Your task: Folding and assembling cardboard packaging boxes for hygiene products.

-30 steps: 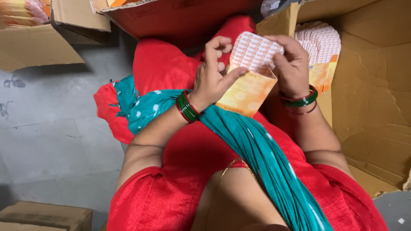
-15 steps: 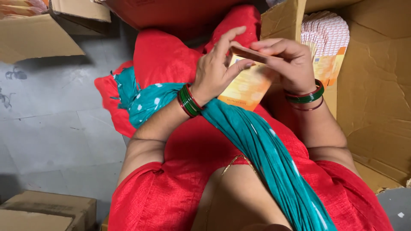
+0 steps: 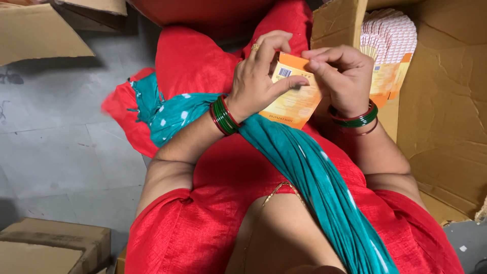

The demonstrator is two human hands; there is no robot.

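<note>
Head view: left hand (image 3: 258, 81) and right hand (image 3: 342, 76), fingers pinching an orange packet (image 3: 294, 99) above the lap, beside a cardboard box (image 3: 446, 116) holding stacked packets (image 3: 388, 35).

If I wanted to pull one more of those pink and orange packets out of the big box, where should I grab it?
Probably by its pink top edge, coming from above. The stacked packets stand upright and packed close in the cardboard box, so only their tops stick out free; the orange lower parts sit down behind the box wall, hard to pinch.
</note>
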